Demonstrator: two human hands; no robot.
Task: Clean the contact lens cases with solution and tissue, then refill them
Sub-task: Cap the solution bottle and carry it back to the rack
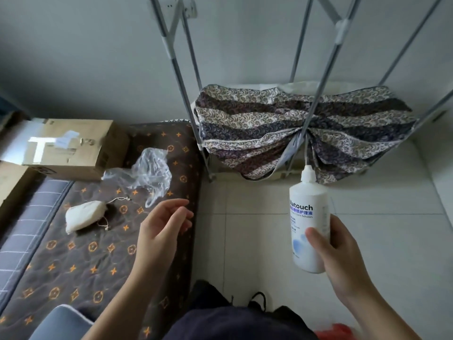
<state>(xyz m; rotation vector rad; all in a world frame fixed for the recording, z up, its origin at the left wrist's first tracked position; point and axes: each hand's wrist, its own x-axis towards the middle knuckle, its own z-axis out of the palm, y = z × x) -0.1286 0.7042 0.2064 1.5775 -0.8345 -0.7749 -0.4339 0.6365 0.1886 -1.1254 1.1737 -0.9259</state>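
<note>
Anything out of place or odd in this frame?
No spill or damage shows. Oddly, no lens case is in view: the right hand holds the solution bottle upright, while the left hand is empty.

White solution bottle (309,224), blue "Natouch" lettering, upright with slight tilt, narrow nozzle uppermost and seemingly uncapped, lower half gripped in right hand (343,251), thumb across front label, fingers wrapped behind, base just below grip

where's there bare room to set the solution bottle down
Free: the tiled floor between the mattress edge and the bottle in the right hand; also the mattress near the left hand. Crowded: around the plastic bag, white pouch and cardboard box.
</note>
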